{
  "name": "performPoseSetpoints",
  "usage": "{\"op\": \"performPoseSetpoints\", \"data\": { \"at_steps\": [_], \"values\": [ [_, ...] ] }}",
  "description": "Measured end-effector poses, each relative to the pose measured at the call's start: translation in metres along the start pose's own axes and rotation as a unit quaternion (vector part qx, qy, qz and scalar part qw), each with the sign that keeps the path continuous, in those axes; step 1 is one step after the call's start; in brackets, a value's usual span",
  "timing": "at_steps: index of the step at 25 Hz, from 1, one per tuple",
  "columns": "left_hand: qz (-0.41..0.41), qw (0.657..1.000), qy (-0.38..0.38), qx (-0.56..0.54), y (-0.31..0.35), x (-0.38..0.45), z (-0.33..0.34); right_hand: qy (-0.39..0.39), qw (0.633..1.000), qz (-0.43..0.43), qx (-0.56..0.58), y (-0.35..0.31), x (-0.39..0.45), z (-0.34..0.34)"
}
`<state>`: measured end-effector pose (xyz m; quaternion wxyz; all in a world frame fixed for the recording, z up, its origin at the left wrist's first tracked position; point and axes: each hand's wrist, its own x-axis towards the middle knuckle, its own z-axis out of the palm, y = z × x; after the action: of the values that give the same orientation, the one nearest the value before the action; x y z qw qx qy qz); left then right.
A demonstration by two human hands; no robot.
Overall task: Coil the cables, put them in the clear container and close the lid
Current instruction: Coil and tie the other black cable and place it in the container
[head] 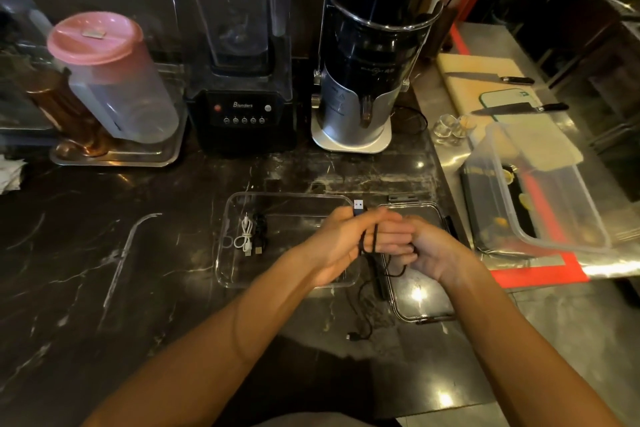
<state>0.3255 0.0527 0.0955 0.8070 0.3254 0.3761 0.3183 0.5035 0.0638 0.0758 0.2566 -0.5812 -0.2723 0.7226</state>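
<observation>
Blender (242, 80) and juicer (363, 80) stand behind the clear container (228, 274).

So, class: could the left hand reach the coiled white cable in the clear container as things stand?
Probably yes. The white cable lies in the lidless clear container, nothing over it. But the left hand holds the black cable, so its grip is taken.

- The left hand (341, 243) is covering the clear container's (242, 282) near right corner.
- Fingers (388, 236) are hiding most of the black cable's (362, 331) coil.
- Beyond the fingers, the blender (239, 55) is running off the top edge.
</observation>
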Motion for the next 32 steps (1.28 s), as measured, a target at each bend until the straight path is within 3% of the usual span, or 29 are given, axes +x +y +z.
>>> {"op": "performPoseSetpoints", "data": {
  "at_steps": [4,7,11,17,22,27,32],
  "values": [
    [-0.012,0.999,-0.013,0.028,-0.001,0.005,0.011,0.017,0.998,-0.015,-0.067,-0.033,0.001,-0.015],
    [0.003,0.999,0.021,0.034,-0.004,0.011,0.022,0.024,0.989,-0.034,-0.144,-0.056,-0.011,-0.021],
    [0.025,0.996,0.089,0.01,-0.007,0.018,0.037,0.027,0.963,-0.126,-0.237,-0.062,-0.029,-0.013],
    [0.048,0.991,0.125,0.019,-0.003,0.025,0.051,0.017,0.974,-0.182,-0.137,-0.033,-0.051,-0.008],
    [0.05,0.986,0.161,-0.009,-0.009,0.025,0.057,0.038,0.961,-0.213,-0.172,-0.004,-0.056,-0.008],
    [0.071,0.979,0.145,-0.126,-0.002,0.024,0.052,0.01,0.96,-0.174,-0.22,0.021,-0.052,-0.001],
    [0.066,0.977,0.15,-0.134,0.002,0.024,0.039,-0.065,0.975,-0.144,-0.153,0.027,-0.047,-0.014]
  ]
}}
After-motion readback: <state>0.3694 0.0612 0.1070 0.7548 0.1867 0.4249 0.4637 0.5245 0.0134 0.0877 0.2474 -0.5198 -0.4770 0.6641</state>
